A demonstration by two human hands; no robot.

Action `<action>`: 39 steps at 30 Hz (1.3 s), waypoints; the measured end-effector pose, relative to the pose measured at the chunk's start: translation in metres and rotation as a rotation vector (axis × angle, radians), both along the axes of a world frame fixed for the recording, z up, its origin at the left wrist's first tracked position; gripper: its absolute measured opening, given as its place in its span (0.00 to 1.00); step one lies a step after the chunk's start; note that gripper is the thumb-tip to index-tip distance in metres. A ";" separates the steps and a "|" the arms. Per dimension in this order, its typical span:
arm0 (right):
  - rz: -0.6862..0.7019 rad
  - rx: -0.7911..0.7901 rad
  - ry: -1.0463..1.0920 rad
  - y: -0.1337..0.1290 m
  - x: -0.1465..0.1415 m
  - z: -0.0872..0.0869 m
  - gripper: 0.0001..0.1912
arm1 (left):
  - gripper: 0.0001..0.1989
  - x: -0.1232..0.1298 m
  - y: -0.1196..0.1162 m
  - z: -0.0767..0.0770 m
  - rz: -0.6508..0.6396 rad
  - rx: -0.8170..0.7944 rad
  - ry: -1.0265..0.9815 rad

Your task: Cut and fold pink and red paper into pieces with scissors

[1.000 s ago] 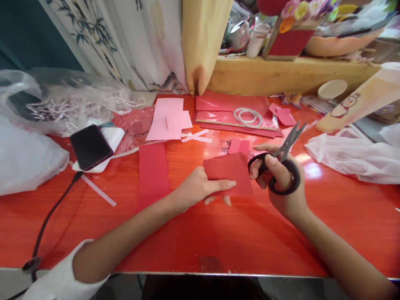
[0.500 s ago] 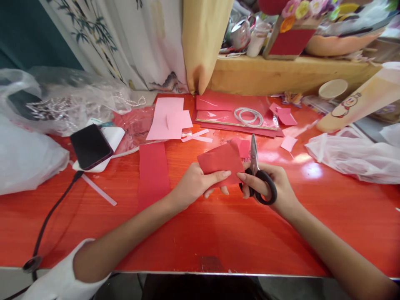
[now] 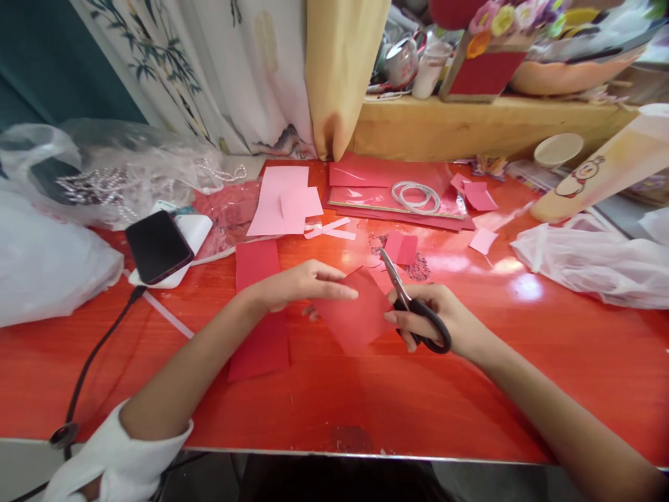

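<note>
A square piece of red paper is tilted between my hands, its lower edge smeared by motion. My right hand is closed round black-handled scissors, whose blades point up and left. The right fingertips also meet the paper's right edge. My left hand is at the paper's upper left with its fingers stretched out and apart; whether it touches the sheet I cannot tell. Under the left wrist a long red paper strip lies on the table.
On the red table lie pink sheets, small red pieces and a coil of white cord on packaged red paper. A phone with a cable and plastic bags are at left. Another bag lies right.
My left hand has loosened from the red paper and moved left, its fingers spreading. The paper has turned and dropped lower. The scissors now tilt further left.
</note>
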State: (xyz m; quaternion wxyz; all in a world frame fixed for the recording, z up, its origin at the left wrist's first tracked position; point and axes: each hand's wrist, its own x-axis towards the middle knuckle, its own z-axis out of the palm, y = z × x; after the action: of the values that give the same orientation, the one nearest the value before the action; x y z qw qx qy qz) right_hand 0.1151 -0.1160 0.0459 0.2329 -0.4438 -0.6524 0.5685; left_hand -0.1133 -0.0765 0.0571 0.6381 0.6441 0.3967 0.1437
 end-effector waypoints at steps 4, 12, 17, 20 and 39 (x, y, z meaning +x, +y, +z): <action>0.053 -0.026 -0.002 0.001 0.002 0.001 0.05 | 0.16 0.008 -0.005 -0.008 -0.247 -0.123 0.029; -0.127 0.036 0.016 0.007 0.001 0.000 0.10 | 0.17 0.011 -0.006 -0.007 -0.097 -0.038 -0.027; -0.282 0.183 0.098 0.004 0.001 0.000 0.12 | 0.20 0.019 -0.014 0.000 0.335 0.211 -0.099; -0.234 0.214 0.086 0.001 0.001 -0.003 0.13 | 0.21 0.026 -0.020 0.001 0.555 0.292 -0.145; -0.018 0.165 0.065 -0.014 -0.011 -0.017 0.18 | 0.16 0.049 -0.042 -0.009 0.904 0.367 -0.324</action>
State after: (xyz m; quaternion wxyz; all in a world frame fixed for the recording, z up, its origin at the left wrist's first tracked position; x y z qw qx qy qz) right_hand 0.1040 -0.1296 0.0288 0.2950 -0.4103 -0.6852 0.5246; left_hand -0.0648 -0.1180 0.0482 0.4416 0.4793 0.4999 0.5704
